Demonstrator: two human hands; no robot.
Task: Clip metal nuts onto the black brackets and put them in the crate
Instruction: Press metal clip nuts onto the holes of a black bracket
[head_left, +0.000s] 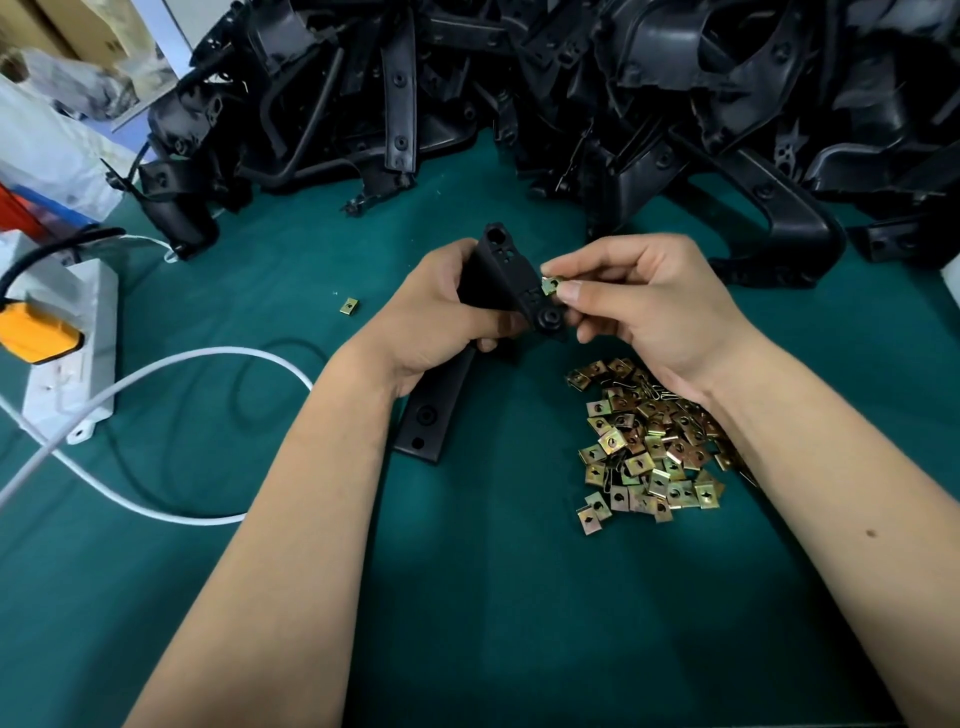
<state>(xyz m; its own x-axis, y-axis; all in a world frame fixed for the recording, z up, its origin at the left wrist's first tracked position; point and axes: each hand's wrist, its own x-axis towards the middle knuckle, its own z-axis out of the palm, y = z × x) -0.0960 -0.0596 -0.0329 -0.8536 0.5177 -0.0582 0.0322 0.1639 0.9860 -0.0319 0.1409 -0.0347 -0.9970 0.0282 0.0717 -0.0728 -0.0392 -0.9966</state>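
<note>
The person's left hand (436, 317) is wrapped around a black bracket (501, 275), holding it tilted above the green mat (493, 597), while the right hand (644, 306) pinches a metal nut (551, 284) between thumb and forefinger right at the bracket's right edge. Whether the clip has begun to slide on cannot be told. The loose nut pile (649, 447) lies just below and to the right of the bracket, partly under the right wrist; a stray nut (349, 305) sits to the bracket's left, and the heap of brackets (571, 78) lies beyond it. No crate is in view. The likely failure is the nut going on crooked, so its hole misses the bracket's hole, or springing from the fingertips if pushed off-square. The right forearm could also scatter the pile.
</note>
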